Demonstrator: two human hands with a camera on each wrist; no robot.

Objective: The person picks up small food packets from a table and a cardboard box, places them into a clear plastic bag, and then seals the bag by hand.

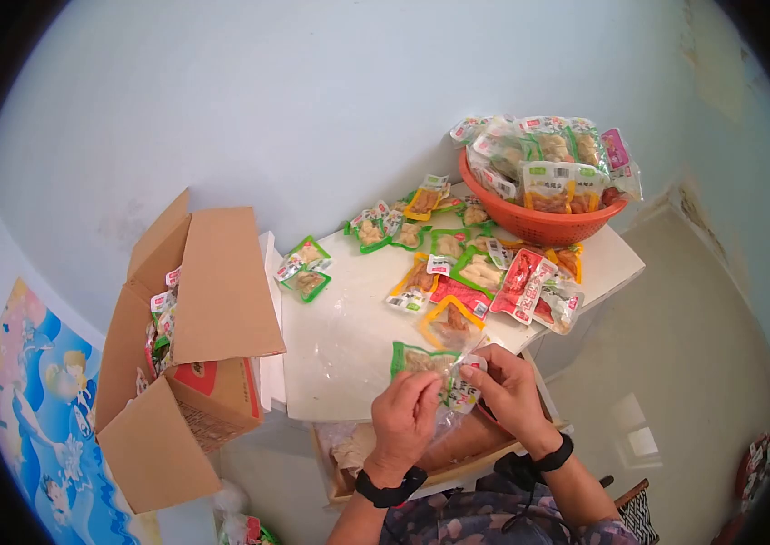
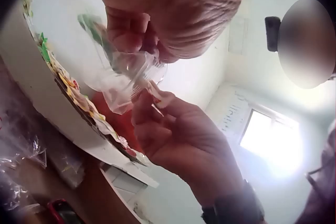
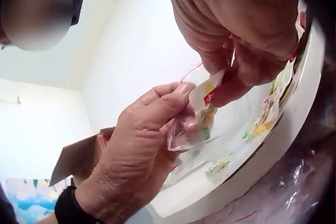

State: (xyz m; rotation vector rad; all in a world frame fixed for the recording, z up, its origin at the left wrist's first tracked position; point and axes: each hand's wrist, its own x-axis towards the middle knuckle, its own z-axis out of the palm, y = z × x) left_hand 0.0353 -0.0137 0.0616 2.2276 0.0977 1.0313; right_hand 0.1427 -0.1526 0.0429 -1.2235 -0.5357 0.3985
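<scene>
Over the front edge of the white table [image 1: 326, 363], both hands work at a clear plastic bag [image 2: 118, 98] and a green-edged snack packet [image 1: 421, 360]. My left hand [image 1: 406, 420] pinches the bag's film between thumb and curled fingers. Opposite it, my right hand [image 1: 514, 392] pinches a white packet piece with a red logo [image 3: 210, 96], close to the left fingertips. Light-coloured food shows through the green-edged packet. Just behind the hands lies a yellow-edged packet [image 1: 451, 320]. The fingers hide part of the bag's mouth.
An orange basket [image 1: 548, 225] heaped with packets stands at the table's back right. Loose packets [image 1: 480, 271] are spread before it, two more [image 1: 305, 270] at the left. An open cardboard box [image 1: 226, 282] with packets stands left. Below the table edge is an open drawer [image 1: 462, 450].
</scene>
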